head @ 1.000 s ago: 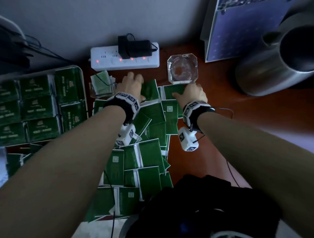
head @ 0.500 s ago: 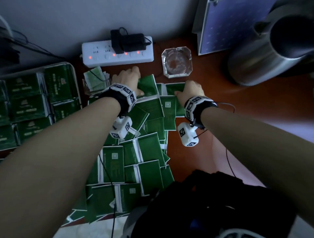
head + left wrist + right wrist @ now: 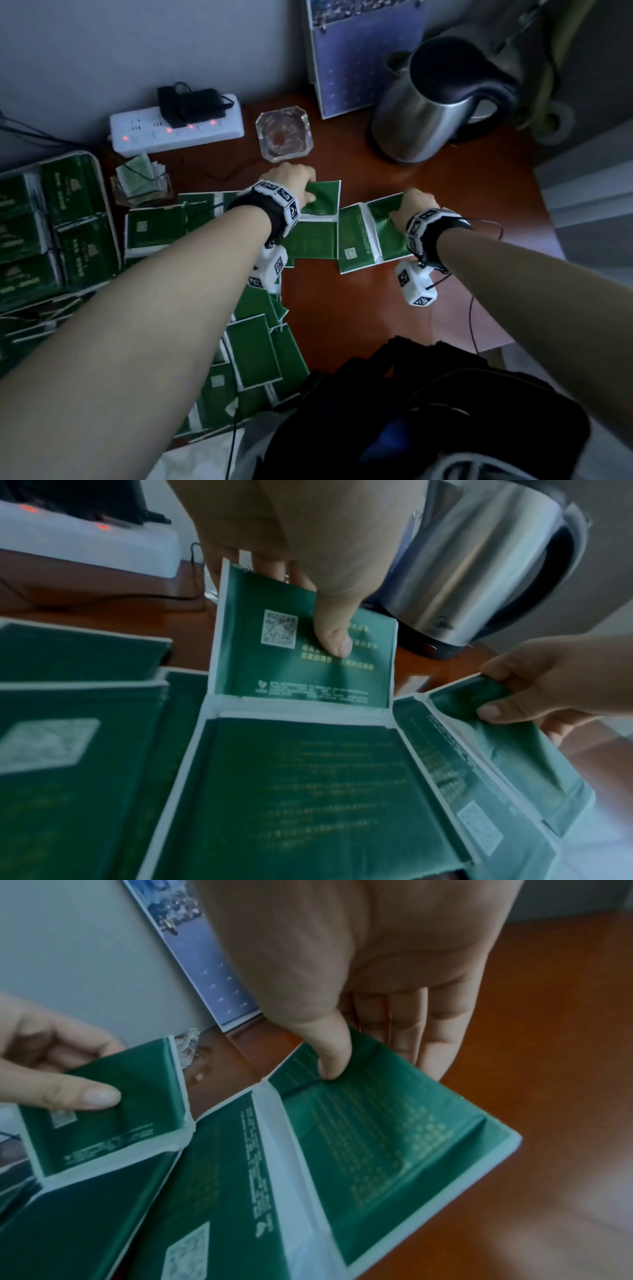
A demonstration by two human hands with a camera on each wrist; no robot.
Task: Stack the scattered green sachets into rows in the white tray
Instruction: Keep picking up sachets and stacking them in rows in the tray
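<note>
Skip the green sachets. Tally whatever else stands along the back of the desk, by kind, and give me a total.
Power strip: 1
Charger: 1
Glass ashtray: 1
Calendar: 1
Kettle: 1
Total: 5

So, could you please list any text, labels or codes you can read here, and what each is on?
Nothing can be quoted letter for letter.
Sachet in left hand: QR code and gold print, blurred.
Sachet in right hand: gold lines, blurred.
Kettle: small logo, unreadable.
Calendar: grid figures, too small.
Wristbands: square markers, no words.
</note>
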